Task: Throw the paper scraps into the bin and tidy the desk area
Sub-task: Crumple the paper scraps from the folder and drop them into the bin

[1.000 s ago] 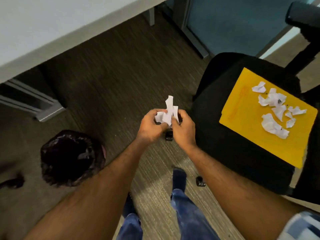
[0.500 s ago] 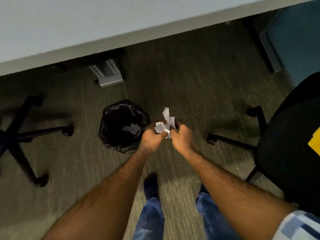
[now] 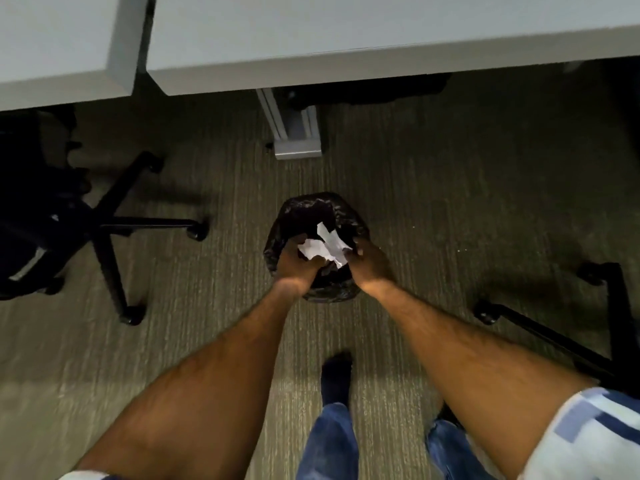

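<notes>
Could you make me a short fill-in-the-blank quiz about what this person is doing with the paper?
1. Both hands hold white paper scraps right above the ____.
2. The bin is lined with a ____ bag.
3. The bin stands on the ____, in front of the grey desk leg.
4. The left hand and right hand grip the scraps ____.

Missing words: bin; black; carpet; together

Two desks (image 3: 346, 36), one bin (image 3: 322, 209), two hands (image 3: 294, 265), one bunch of paper scraps (image 3: 323, 247) and two chair bases (image 3: 114, 223) are counted.
</notes>
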`<action>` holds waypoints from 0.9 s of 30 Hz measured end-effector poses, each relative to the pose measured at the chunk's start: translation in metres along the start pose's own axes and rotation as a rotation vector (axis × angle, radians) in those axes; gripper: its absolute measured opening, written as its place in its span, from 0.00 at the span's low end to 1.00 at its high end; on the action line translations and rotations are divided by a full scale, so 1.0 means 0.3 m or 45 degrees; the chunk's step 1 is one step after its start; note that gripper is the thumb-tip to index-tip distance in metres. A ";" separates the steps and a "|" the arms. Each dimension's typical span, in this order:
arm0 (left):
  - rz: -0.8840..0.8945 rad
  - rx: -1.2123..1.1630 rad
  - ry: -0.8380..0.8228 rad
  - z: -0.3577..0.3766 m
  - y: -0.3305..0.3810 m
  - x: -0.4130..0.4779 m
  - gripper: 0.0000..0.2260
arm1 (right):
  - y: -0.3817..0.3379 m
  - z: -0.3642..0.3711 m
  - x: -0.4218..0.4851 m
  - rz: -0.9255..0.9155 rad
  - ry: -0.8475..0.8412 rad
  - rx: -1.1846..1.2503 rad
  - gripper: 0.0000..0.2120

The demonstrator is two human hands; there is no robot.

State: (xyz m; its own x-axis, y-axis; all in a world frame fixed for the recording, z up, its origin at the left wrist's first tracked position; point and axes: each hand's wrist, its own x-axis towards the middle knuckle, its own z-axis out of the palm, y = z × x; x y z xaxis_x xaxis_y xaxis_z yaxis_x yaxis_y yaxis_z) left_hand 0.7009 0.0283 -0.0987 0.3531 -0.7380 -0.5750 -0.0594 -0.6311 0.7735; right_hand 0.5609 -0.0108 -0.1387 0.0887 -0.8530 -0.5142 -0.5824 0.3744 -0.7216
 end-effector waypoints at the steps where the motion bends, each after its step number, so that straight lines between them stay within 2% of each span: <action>1: -0.007 0.014 0.017 -0.022 -0.013 0.017 0.23 | 0.007 -0.008 0.016 0.028 -0.008 -0.037 0.18; 6: -0.125 -0.019 0.074 -0.077 -0.080 0.039 0.23 | 0.068 -0.048 0.024 0.117 0.000 -0.105 0.17; 10: -0.108 0.161 0.137 -0.072 -0.123 0.007 0.20 | 0.130 -0.084 -0.015 0.182 -0.084 -0.116 0.20; 13: -0.163 0.127 0.059 -0.038 -0.140 -0.009 0.19 | 0.187 -0.115 -0.059 0.230 -0.125 -0.113 0.21; 18: -0.171 0.244 -0.127 0.084 -0.076 -0.051 0.16 | 0.276 -0.209 -0.145 0.305 -0.095 -0.029 0.24; 21: -0.044 0.450 -0.253 0.172 -0.031 -0.066 0.15 | 0.307 -0.292 -0.190 0.305 -0.066 0.061 0.18; 24: -0.008 0.486 -0.338 0.280 0.016 -0.090 0.17 | 0.329 -0.387 -0.222 0.331 -0.043 0.106 0.12; 27: -0.002 0.538 -0.426 0.396 0.057 -0.108 0.18 | 0.358 -0.484 -0.247 0.344 -0.011 0.092 0.14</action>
State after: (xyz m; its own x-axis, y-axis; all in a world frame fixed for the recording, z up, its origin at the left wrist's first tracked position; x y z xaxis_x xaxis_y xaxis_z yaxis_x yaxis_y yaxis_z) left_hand 0.5776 0.0130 -0.0987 0.0407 -0.7290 -0.6833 -0.4541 -0.6226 0.6373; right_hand 0.3744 0.0399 -0.1107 -0.0549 -0.7158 -0.6961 -0.5269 0.6130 -0.5887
